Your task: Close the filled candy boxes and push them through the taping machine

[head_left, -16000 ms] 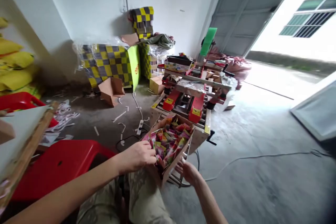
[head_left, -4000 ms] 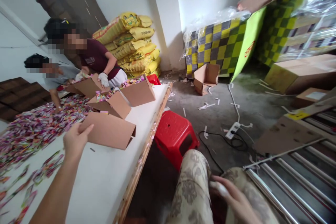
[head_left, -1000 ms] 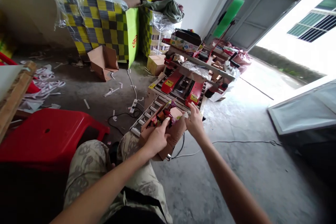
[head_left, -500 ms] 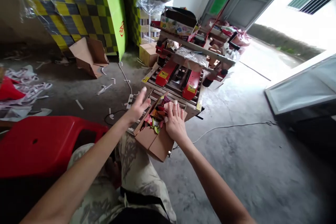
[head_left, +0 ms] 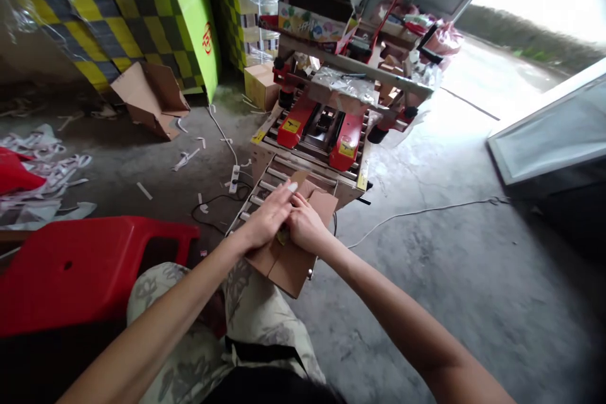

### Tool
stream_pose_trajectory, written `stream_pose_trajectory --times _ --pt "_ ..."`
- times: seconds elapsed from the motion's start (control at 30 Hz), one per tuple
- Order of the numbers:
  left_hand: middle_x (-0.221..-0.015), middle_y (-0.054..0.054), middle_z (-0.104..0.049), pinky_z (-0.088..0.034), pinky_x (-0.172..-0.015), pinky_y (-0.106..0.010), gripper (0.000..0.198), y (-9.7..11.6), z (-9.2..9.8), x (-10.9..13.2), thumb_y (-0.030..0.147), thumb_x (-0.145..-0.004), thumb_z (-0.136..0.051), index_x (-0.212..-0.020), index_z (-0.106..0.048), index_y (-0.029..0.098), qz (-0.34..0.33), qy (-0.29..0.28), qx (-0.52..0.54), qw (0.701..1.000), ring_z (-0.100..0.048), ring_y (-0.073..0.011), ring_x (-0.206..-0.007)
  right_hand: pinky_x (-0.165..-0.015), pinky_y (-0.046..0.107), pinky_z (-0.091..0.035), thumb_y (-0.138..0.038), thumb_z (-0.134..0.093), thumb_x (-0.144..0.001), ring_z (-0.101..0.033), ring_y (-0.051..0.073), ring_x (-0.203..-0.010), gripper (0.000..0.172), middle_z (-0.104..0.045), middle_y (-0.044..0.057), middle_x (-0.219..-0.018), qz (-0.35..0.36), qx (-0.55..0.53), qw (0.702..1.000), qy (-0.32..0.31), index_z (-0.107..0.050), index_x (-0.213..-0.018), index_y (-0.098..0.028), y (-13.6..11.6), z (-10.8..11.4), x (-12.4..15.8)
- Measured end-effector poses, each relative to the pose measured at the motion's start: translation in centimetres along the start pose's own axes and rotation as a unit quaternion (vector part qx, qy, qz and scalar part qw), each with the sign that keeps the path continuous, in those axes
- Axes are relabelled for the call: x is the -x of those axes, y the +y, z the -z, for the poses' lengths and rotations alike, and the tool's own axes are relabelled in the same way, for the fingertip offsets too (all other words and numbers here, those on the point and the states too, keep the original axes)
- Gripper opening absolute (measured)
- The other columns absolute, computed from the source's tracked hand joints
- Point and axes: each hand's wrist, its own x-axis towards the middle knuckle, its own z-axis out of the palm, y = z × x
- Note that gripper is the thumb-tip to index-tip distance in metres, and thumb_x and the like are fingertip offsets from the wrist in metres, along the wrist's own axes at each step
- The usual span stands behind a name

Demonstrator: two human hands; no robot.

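An open cardboard box (head_left: 296, 268) sits on the roller conveyor in front of me, its near and right flaps folded outward. My left hand (head_left: 269, 218) lies over the box's left side, fingers stretched toward the middle. From the right, my right hand (head_left: 307, 224) reaches over the opening, and its fingertips meet those of my left hand. Both hands look open and press down on top of the box. They cover most of what is inside; only a small yellowish bit shows between them.
A box-sealing machine (head_left: 326, 120) with red side guides stands beyond the rollers (head_left: 258, 201). To my left are a red plastic stool (head_left: 95, 265) and a power strip (head_left: 234, 178) with cables on the floor. An open carton (head_left: 151, 101) lies near stacked checkered boxes (head_left: 118, 12).
My left hand has come down from the air beside the box onto its top. My right hand has shifted inward to meet it. The colourful packets inside are now mostly covered.
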Motion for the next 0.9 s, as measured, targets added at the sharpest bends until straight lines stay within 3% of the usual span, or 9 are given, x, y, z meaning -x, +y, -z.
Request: stream_pose_trajectory --times 0.1,0.2,0.33,0.47,0.53,0.67,0.73,0.8,0.9 --pt "-0.152 -0.005 -0.015 -0.006 -0.117 -0.036 0.057 0.1 -0.4 -0.2 0.041 -0.093 -0.029 -0.143 -0.031 0.013 -0.032 -0.053 -0.145 0.987 -0.007 -0.0196 -0.141 -0.109 0.044 -0.029 -0.008 -0.050 -0.069 -0.048 0.028 -0.112 0.024 -0.066 0.010 -0.098 0.002 -0.024 0.996 0.085 -0.068 -0.084 -0.015 0.0 -0.3 0.6" --pt "-0.153 -0.007 -0.012 -0.005 -0.116 -0.034 0.058 0.0 -0.4 -0.4 0.040 -0.095 -0.017 -0.144 -0.027 0.009 -0.047 -0.081 -0.169 0.981 -0.004 -0.0169 -0.141 -0.099 0.038 -0.041 -0.007 -0.043 -0.072 -0.055 0.022 -0.098 0.022 -0.063 0.007 -0.087 0.008 -0.088 0.971 0.223 -0.061 -0.077 -0.018 -0.3 -0.2 1.9" --pt "-0.153 -0.002 -0.011 -0.009 -0.116 -0.037 0.058 1.2 -1.1 0.5 0.046 -0.095 -0.016 -0.144 -0.027 0.018 -0.016 -0.095 -0.256 0.962 -0.001 -0.0176 -0.141 -0.093 0.040 -0.044 -0.013 -0.042 -0.079 -0.056 0.019 -0.086 0.011 -0.056 0.002 -0.083 -0.103 -0.165 0.884 0.426 -0.050 -0.082 -0.021 -0.5 -0.2 3.1" --pt "-0.154 -0.008 -0.005 -0.023 -0.111 -0.048 0.097 3.6 -3.4 2.5 0.076 -0.075 -0.042 -0.146 -0.018 0.014 0.048 -0.066 -0.390 0.917 0.005 -0.0306 -0.140 -0.087 0.036 -0.046 -0.023 -0.043 -0.084 -0.054 0.017 -0.090 0.012 -0.053 0.004 -0.094 -0.195 -0.259 0.808 0.492 -0.047 -0.096 -0.020 0.5 -0.6 2.4" --pt "-0.153 -0.009 -0.002 -0.030 -0.106 -0.051 0.106 4.4 -4.5 3.2 0.077 -0.069 -0.049 -0.146 -0.018 0.012 0.085 -0.041 -0.440 0.893 0.007 -0.0338 -0.140 -0.091 0.037 -0.045 -0.028 -0.042 -0.085 -0.053 0.017 -0.096 0.022 -0.052 0.006 -0.103 -0.216 -0.287 0.793 0.491 -0.046 -0.105 -0.019 1.3 -0.7 1.9" --pt "-0.154 -0.005 -0.002 -0.036 -0.102 -0.048 0.080 4.7 -5.2 3.4 0.061 -0.084 -0.044 -0.146 -0.020 0.015 0.111 -0.025 -0.473 0.874 0.005 -0.0303 -0.140 -0.105 0.044 -0.033 -0.040 -0.034 -0.089 -0.042 0.022 -0.122 0.046 -0.042 0.015 -0.131 -0.262 -0.305 0.804 0.437 -0.036 -0.128 -0.014 0.8 -1.1 2.5" --pt "-0.154 -0.005 -0.004 -0.033 -0.106 -0.044 0.071 4.5 -4.9 3.3 0.051 -0.089 -0.040 -0.146 -0.020 0.014 0.114 -0.027 -0.458 0.881 0.003 -0.0279 -0.141 -0.111 0.050 -0.021 -0.044 -0.028 -0.092 -0.026 0.025 -0.134 0.056 -0.027 0.016 -0.145 -0.253 -0.271 0.862 0.346 -0.024 -0.139 -0.014 -1.1 -1.4 4.1" --pt "-0.154 -0.003 -0.005 -0.028 -0.110 -0.042 0.063 4.2 -4.4 3.2 0.039 -0.091 -0.037 -0.146 -0.019 0.014 0.116 -0.026 -0.431 0.895 0.003 -0.0251 -0.141 -0.112 0.054 -0.012 -0.050 -0.028 -0.092 -0.013 0.027 -0.139 0.066 -0.016 0.015 -0.150 -0.193 -0.186 0.937 0.222 -0.013 -0.145 -0.013 -3.6 -1.6 6.2" --pt "-0.154 0.000 -0.002 -0.018 -0.114 -0.041 0.064 3.6 -3.4 3.0 0.030 -0.089 -0.036 -0.147 -0.014 0.015 0.116 -0.031 -0.358 0.926 0.005 -0.0222 -0.141 -0.112 0.054 -0.012 -0.066 -0.037 -0.084 -0.007 0.032 -0.139 0.093 -0.009 0.019 -0.151 -0.111 -0.053 0.986 0.112 -0.003 -0.146 -0.006 -6.5 -1.6 8.6"
